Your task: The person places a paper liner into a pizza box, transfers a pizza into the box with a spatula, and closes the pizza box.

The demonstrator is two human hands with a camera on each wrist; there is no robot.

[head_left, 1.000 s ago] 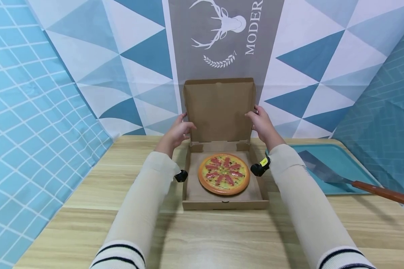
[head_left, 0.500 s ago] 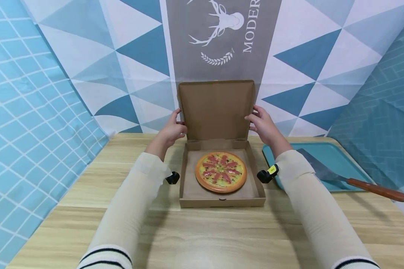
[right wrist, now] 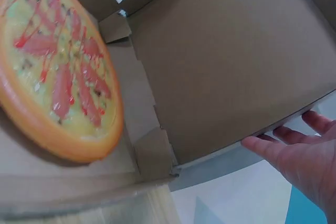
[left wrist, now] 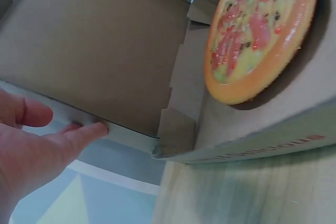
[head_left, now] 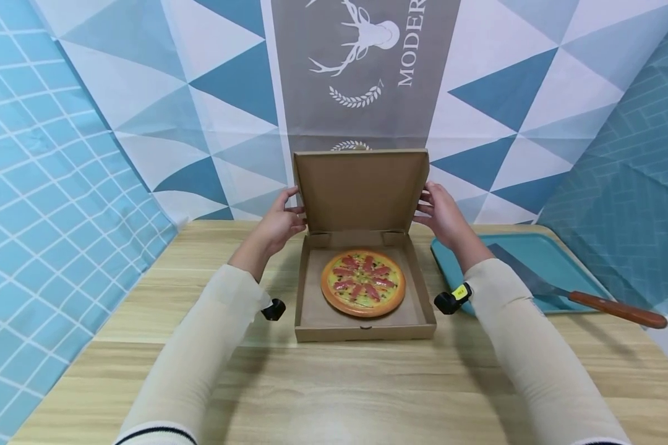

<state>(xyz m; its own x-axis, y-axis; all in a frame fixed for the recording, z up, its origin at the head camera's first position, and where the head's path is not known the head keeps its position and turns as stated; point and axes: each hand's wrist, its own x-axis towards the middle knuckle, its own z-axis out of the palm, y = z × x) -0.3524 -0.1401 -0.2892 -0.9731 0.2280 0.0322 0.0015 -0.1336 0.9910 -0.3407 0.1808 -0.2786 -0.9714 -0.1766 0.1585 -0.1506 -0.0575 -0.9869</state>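
A brown cardboard pizza box (head_left: 365, 334) stands on the table, its lid (head_left: 362, 191) raised and leaning slightly forward. Inside the base lies a whole round pizza (head_left: 363, 283) with red strips on top. Against the lid's left side rest the fingers of my left hand (head_left: 278, 225). The left wrist view shows that hand (left wrist: 37, 150) with fingers extended along the lid's side flap, thumb apart. My right hand (head_left: 442, 213) touches the opposite side. Nearly straight fingertips of the right hand (right wrist: 304, 161) press the flap's edge in the right wrist view.
A blue-green tray (head_left: 568, 266) sits to the right, behind my right forearm. Across it lies a spatula (head_left: 612, 306), its wooden handle sticking out past the tray's front edge. A patterned cloth wall (head_left: 222, 111) rises directly behind the box.
The lid has tipped forward, its top edge now lower. Both hands have stayed at its sides, and the thumbs have moved off its inner face. The pizza stays in place in the box.
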